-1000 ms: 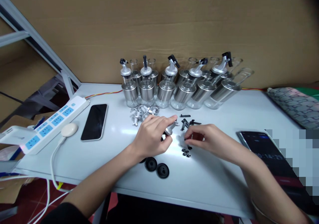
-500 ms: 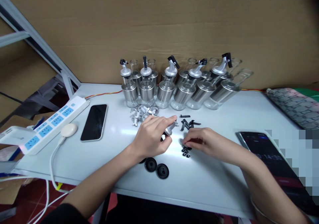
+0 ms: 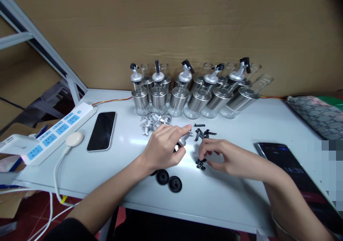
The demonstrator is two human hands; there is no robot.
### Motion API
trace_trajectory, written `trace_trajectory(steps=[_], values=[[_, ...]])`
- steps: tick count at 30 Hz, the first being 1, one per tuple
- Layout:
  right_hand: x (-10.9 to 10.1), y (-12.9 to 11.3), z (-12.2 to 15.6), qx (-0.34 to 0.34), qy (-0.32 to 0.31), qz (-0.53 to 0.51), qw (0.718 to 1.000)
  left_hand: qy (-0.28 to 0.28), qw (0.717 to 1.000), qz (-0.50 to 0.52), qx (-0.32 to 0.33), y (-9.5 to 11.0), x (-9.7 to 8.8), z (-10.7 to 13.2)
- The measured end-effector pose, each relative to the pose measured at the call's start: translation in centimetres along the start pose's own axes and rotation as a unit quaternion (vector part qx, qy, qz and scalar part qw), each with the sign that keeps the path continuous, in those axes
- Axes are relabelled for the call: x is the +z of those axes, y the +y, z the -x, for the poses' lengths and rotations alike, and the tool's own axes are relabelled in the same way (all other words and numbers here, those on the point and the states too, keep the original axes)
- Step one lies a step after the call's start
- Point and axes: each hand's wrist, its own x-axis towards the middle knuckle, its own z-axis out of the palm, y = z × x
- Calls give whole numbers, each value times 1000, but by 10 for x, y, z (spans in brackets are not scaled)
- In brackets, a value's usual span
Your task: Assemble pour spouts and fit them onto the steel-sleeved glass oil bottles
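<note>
My left hand (image 3: 166,145) grips a silver pourer spout (image 3: 183,139) between thumb and fingers, above the middle of the table. At the right, my right hand (image 3: 217,155) hovers with thumb and fingers apart over a small cluster of black plugs (image 3: 200,164). Its fingertips are close to the plugs; whether they touch I cannot tell. Beyond it lie several loose black levers (image 3: 200,133). Several silver spout pieces (image 3: 154,121) are heaped behind my left hand. Round black caps (image 3: 175,184) rest nearer the front edge, one partly hidden by my left wrist.
Glass and steel bottles (image 3: 179,98) stand in rows along the back, the front ones mostly topped with pourers. A phone (image 3: 102,131) and a power strip (image 3: 57,132) lie at the left. A larger phone (image 3: 289,173) lies under my right forearm's side; a patterned pouch (image 3: 316,114) sits back right.
My right hand's thumb and fingers have spread apart over the black plugs, and more of the plugs show. My left hand keeps its hold on the pourer spout.
</note>
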Motion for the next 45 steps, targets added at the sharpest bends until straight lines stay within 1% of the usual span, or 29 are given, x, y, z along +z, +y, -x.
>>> trace_trajectory(steps=[5, 10, 13, 18, 21, 24, 26, 29, 34, 38, 42, 45], values=[[2, 4, 0, 9, -17, -12, 1000, 3, 1000, -3, 3, 0, 0, 0], [4, 6, -4, 14, -18, -20, 1000, -3, 1000, -3, 1, 0, 0, 0], [6, 7, -7, 10, -7, -19, 1000, -9, 1000, 0, -1, 0, 0, 1], [7, 4, -8, -11, 19, -22, 1000, -1, 1000, -4, 5, 0, 0, 0], [4, 1, -6, 7, 48, -9, 999, 2, 1000, -7, 7, 0, -1, -1], [-1, 3, -4, 43, 67, 10, 997, 3, 1000, -5, 10, 0, 0, -1], [-3, 7, -2, 61, 61, 24, 996, 1, 1000, -5, 10, 0, 0, 0], [-2, 10, 0, 76, 32, 29, 996, -2, 1000, -8, 6, 0, 0, 0], [0, 6, 0, 103, 2, 12, 995, -7, 1000, -3, 3, 0, 0, 1], [1, 1, 1, 108, -15, 14, 994, -7, 1000, -1, 6, 0, 1, 1], [3, -2, 1, 108, -46, -16, 993, -7, 1000, -3, 4, 0, 1, 1], [5, -3, 0, 107, -55, -27, 992, -9, 1000, -3, 4, 0, 1, 1]])
